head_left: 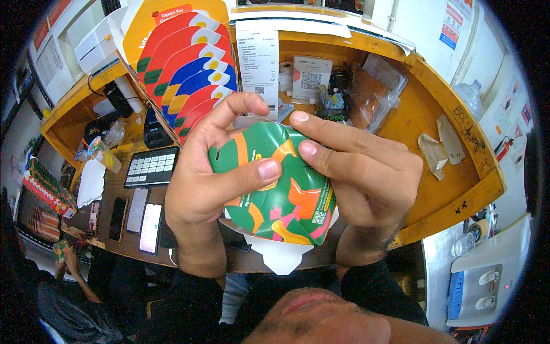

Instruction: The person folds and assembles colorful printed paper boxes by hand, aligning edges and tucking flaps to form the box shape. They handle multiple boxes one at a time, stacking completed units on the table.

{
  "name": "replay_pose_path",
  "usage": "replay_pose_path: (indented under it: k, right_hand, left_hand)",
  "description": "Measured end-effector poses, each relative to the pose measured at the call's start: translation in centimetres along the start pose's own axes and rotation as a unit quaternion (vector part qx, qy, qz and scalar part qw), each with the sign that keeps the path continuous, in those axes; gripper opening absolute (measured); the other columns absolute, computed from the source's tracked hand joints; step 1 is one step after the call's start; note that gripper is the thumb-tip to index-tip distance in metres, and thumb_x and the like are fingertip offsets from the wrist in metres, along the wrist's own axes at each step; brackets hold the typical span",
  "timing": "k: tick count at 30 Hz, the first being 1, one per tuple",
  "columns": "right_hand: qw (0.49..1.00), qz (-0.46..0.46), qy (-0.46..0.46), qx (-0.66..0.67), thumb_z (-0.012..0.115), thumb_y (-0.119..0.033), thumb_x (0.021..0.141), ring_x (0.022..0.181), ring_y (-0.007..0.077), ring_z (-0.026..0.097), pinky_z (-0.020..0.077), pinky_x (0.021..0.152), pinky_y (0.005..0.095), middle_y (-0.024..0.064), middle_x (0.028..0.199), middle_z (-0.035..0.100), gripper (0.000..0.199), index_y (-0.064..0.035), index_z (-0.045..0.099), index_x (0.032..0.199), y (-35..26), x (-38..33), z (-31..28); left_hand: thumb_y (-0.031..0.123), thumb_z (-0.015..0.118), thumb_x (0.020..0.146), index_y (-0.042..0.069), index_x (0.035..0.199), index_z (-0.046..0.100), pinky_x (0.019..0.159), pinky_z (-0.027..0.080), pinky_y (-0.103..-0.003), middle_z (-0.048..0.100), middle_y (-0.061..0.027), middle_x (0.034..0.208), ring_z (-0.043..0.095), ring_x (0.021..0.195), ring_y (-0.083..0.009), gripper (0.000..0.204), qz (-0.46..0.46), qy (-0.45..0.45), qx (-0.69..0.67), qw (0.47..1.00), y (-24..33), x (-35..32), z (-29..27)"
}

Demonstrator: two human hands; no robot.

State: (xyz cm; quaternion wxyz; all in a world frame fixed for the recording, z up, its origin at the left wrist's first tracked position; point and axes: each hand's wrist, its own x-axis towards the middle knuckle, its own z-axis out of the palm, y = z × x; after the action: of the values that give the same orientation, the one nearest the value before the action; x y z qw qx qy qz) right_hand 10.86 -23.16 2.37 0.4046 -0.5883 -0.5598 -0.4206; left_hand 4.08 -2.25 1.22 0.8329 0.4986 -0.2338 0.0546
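A green cardboard food box (301, 198) with orange, pink and yellow print is held up in front of me, partly folded, its white inner flap (275, 255) sticking out at the bottom. My left hand (197, 172) grips it from the left, the thumb pressed flat on the printed face and the index finger bent over the top edge. On the other side, my right hand (372, 172) has two fingertips on the upper right edge, at a fold. The right thumb is hidden behind the box. Beyond the left hand stands a fanned row of flat printed box blanks (189, 69), mostly red and blue.
A paper receipt (257, 63) hangs behind the box. On the desk's left lie a tablet (151, 167), phones (150, 228) and a drink cup (107, 159). A wooden rim (487, 166) bounds the right side. At lower left, another person's hand (71, 261) holds a green box.
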Motion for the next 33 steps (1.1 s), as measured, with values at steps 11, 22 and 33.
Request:
replay_pose_path:
  k: [11, 22, 33]
  right_hand:
    - [0.999, 0.022, -0.016, 0.023, 0.064, 0.000, 0.094, 0.095, 0.0401, 0.081, 0.0655, 0.079, 0.0410, 0.0364, 0.111, 0.076, 0.010, 0.0053, 0.072, 0.091, -0.4, -0.4, 0.1]
    - [0.945, 0.202, -0.037, 0.253, 0.056, -0.007, 0.106, 0.139, 0.0384, 0.063, 0.0417, 0.123, 0.0453, 0.0324, 0.133, 0.072, 0.059, 0.0137, 0.037, 0.158, -1.3, -0.6, 0.0]
    - [0.838, 0.365, -0.035, 0.403, 0.062, 0.000, 0.102, 0.133, 0.0270, 0.066, 0.0509, 0.114, 0.0373, 0.0264, 0.143, 0.068, 0.053, 0.0117, 0.051, 0.153, -0.4, 0.0, -1.3]
  left_hand:
    - [-0.003, 0.079, 0.090, 0.003, 0.142, 0.048, 0.094, 0.059, -0.031, 0.075, -0.0142, 0.118, 0.073, 0.110, -0.0178, 0.061, 0.002, -0.006, -0.007, 1.000, 0.0, -0.1, -0.2]
    - [-0.004, 0.078, 0.090, 0.001, 0.142, 0.049, 0.095, 0.058, -0.031, 0.072, -0.0140, 0.121, 0.071, 0.112, -0.0177, 0.061, 0.061, 0.027, 0.085, 0.994, 0.2, -0.2, -0.1]
    - [-0.004, 0.078, 0.090, -0.003, 0.142, 0.050, 0.107, 0.053, -0.034, 0.066, -0.0161, 0.132, 0.066, 0.124, -0.0198, 0.059, 0.143, -0.035, 0.180, 0.973, -1.3, 0.5, 0.7]
